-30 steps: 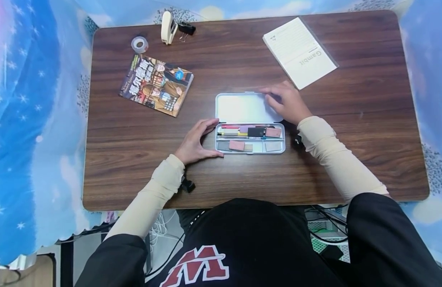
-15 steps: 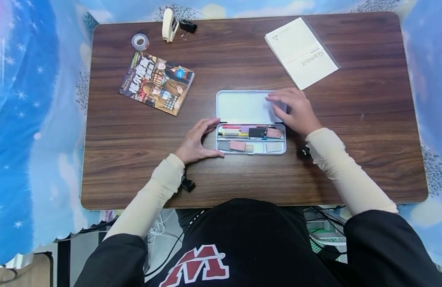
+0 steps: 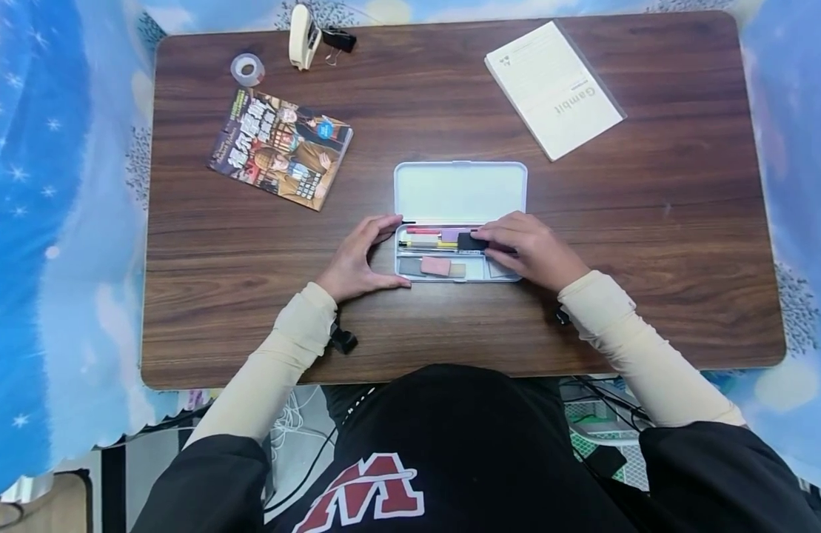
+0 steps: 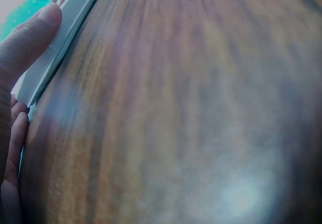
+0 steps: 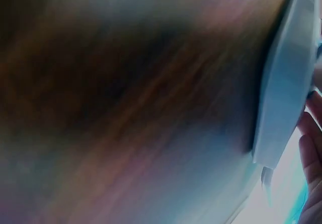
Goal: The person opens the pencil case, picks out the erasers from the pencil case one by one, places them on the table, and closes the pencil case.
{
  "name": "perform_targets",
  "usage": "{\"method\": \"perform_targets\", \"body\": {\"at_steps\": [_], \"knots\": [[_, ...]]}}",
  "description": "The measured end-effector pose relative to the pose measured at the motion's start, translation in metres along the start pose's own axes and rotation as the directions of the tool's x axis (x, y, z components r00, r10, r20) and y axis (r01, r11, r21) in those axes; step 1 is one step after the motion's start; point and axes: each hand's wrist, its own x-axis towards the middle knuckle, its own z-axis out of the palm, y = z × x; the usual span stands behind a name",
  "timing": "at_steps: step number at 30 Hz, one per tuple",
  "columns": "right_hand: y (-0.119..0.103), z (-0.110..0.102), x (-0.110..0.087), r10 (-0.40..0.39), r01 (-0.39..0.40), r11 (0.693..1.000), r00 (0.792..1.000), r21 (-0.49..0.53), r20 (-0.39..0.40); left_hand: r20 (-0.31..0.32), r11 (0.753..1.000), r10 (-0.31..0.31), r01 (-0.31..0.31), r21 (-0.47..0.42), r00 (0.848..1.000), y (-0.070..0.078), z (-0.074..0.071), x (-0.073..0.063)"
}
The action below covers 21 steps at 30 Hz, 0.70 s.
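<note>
Left fingers (image 3: 377, 224) gripped the seemingly light, stiff pencil case (image 3: 460, 194) sensibly, at nine o'clock; grip by right fingers (image 3: 503, 235) was unclear.

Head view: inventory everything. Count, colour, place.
Pencil case: 1, white, table centre
Eraser: 1 visible, pink, near compartment
Blocks: 2, purple and black, far compartment
Pens: count unclear, mixed, far compartment
Book: 1, multicoloured, table's left
Tape roll: 1, whitish, beyond book
Stapler: 1, cream, far edge
Binder clip: 1, black, beside stapler
Notepad: 1, white, far right
Table: 1, brown, centre
Curtain: count unclear, blue, around table
Cables: several, black/white, below table
Wrist devices: 2, black, below wrists
Sweatshirt: 1, black, foreground
Left grip: 1, cream sleeve, holding case's left end
Right grip: 1, cream sleeve, over case's right end
</note>
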Motion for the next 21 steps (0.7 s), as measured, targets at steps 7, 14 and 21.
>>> {"method": "perform_targets", "body": {"at_steps": [7,14,21], "knots": [[0.0,0.0,-0.001,0.019,-0.018,1.0,1.0,-0.007,0.02,0.015,1.0,-0.002,0.002,0.006,1.0,0.001,0.002,0.001],[0.001,-0.003,0.005,0.008,-0.008,1.0,1.0,0.002,0.025,0.012,1.0,-0.012,0.012,-0.022,1.0,0.003,0.001,0.003],[0.001,-0.001,0.012,-0.054,0.059,0.996,0.996,-0.073,0.077,0.014,0.999,-0.019,0.019,-0.026,1.0,0.004,-0.001,0.0]]}}
